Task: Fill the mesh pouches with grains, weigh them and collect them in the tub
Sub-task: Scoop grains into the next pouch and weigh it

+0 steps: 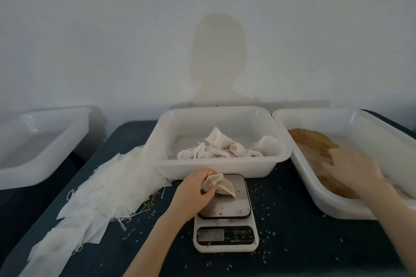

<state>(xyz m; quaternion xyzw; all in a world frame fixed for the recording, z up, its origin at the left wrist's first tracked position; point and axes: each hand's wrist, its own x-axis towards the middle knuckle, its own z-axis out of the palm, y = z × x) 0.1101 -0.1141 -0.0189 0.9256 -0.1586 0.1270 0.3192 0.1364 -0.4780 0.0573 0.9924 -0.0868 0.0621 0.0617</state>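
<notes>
Dark tabletop (292, 243), stray grains scattered. Scale (225, 220) nearest, readout illegible. Left hand (193, 189) pinching part-filled pouch (221, 186) on platform. Right hand (353, 171) blurred in grain tub (382, 211); grip cannot be told. Empty pouches (94, 191) stacked left. Collection tub (216, 168) behind: a few pouches done, many left.

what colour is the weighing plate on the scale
Shiny silver-grey with a dark rim, on the scale's white body; the head view shows it best.
</notes>
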